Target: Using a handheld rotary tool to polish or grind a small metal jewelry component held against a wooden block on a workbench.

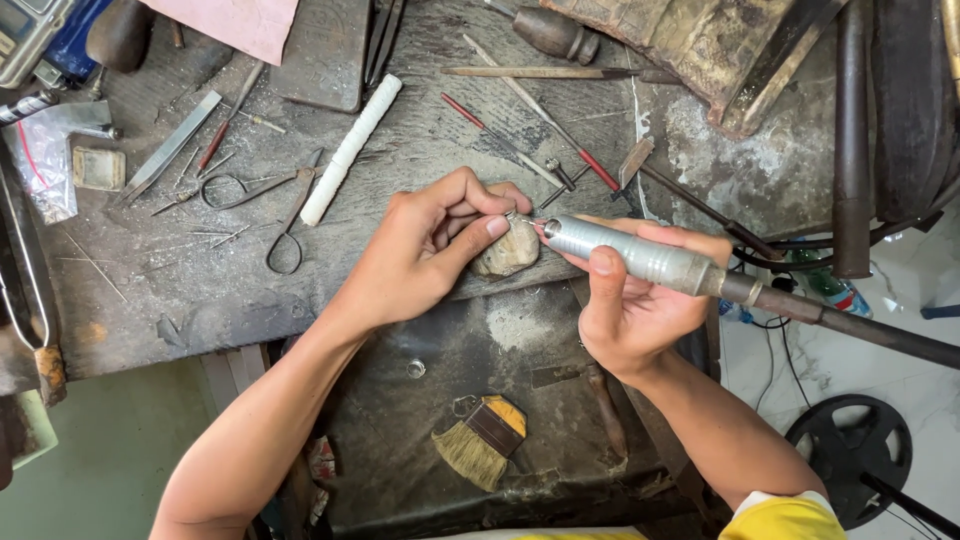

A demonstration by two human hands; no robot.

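My left hand (pixel 425 248) pinches a small metal piece (pixel 514 215) between thumb and fingertips, held against a pale, worn bench peg (pixel 507 253) at the workbench edge. My right hand (pixel 635 300) grips a silver rotary handpiece (pixel 640 258) like a pen, its tip touching the small piece. A dark flexible shaft (pixel 850 325) runs from the handpiece off to the right.
The grey workbench (pixel 200 300) holds several files with red handles (pixel 590 165), a white ribbed stick (pixel 350 148), wire pliers (pixel 285 225) and a flat metal blade (pixel 165 150). A small brush (pixel 482 440) lies in the dark tray (pixel 400 420) below. A black stand base (pixel 850 455) sits on the floor at right.
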